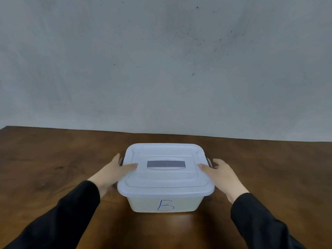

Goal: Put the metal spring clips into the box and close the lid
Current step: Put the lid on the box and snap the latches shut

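A translucent white plastic box [165, 203] with a blue letter B on its front stands on the wooden table [53, 168]. Its lid [165, 178], with a grey handle [166, 164] in the middle, lies flat on top. My left hand [111, 173] rests against the lid's left side, thumb on the lid top, fingers by the grey left latch [120, 161]. My right hand [222, 174] mirrors it on the right side, thumb on the lid, fingers by the right latch [209, 162]. No metal spring clips are visible; the box's inside is hidden.
The dark brown table runs across the whole lower view, its far edge meeting a grey speckled wall [161, 60]. Black sleeves cover both forearms.
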`<act>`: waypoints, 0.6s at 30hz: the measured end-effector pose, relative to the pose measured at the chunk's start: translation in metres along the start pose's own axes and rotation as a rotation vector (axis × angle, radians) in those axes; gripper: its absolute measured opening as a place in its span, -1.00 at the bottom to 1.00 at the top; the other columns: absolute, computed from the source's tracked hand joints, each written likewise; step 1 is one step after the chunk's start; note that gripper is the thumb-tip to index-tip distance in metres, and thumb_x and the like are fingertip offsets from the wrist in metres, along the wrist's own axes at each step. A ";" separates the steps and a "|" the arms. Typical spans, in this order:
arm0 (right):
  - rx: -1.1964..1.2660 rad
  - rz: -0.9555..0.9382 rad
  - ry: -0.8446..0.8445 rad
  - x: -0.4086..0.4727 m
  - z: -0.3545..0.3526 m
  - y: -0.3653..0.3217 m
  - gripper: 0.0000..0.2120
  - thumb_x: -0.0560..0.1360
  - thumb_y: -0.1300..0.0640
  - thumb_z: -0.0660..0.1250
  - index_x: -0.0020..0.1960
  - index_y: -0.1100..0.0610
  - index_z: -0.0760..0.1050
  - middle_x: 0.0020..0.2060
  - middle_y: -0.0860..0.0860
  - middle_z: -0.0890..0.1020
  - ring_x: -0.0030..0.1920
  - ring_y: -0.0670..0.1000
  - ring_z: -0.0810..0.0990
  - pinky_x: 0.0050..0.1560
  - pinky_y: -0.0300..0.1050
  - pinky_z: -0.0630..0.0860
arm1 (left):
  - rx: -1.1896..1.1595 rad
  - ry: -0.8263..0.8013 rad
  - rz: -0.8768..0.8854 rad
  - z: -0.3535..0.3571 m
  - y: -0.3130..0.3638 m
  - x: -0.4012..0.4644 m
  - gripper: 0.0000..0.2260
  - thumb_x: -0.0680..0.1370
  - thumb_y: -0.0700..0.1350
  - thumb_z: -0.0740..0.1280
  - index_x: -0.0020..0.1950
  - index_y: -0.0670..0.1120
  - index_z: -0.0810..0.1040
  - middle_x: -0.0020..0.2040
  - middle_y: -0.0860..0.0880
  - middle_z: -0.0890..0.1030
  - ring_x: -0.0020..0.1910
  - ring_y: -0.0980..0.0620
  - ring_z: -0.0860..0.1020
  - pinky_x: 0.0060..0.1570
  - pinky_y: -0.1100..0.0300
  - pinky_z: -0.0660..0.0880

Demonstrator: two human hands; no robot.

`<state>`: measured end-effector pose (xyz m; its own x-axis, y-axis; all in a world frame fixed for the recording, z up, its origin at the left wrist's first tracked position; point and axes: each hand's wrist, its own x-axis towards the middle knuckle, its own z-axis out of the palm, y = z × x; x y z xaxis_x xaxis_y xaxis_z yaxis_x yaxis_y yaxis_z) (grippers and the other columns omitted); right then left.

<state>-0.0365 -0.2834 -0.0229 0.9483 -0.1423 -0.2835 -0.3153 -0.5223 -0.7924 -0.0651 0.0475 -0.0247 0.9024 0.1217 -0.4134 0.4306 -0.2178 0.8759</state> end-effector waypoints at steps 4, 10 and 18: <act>0.142 0.042 -0.101 -0.008 0.004 0.001 -0.60 0.58 -0.15 0.29 0.29 0.08 0.48 0.04 -0.01 0.68 -0.01 0.02 0.67 -0.09 -0.03 0.67 | -0.136 -0.054 0.001 0.004 -0.007 -0.009 -0.58 0.48 0.11 0.46 0.28 -0.02 0.56 0.06 -0.05 0.74 0.05 -0.13 0.71 0.08 -0.20 0.61; 0.054 -0.163 -0.043 -0.014 0.015 0.003 -0.68 0.59 -0.02 0.26 0.33 -0.02 0.39 0.04 -0.07 0.64 0.00 0.00 0.65 0.05 0.07 0.66 | 0.096 0.215 0.130 0.019 -0.002 -0.002 -0.54 0.60 0.04 0.26 0.49 0.01 0.31 0.20 0.00 0.60 0.09 -0.07 0.61 0.09 -0.04 0.59; -0.247 -0.238 0.047 -0.013 0.019 0.002 -0.46 0.68 0.01 0.11 0.62 0.01 0.07 0.04 -0.04 0.57 -0.08 -0.05 0.58 -0.20 -0.21 0.54 | 0.388 0.269 0.163 0.023 0.003 0.000 -0.56 0.67 -0.02 0.12 0.56 -0.06 0.21 0.19 -0.06 0.56 0.06 -0.06 0.57 0.04 0.06 0.54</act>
<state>-0.0498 -0.2667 -0.0317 0.9966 -0.0278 -0.0769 -0.0727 -0.7322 -0.6772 -0.0639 0.0244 -0.0277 0.9442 0.2902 -0.1557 0.3051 -0.5930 0.7451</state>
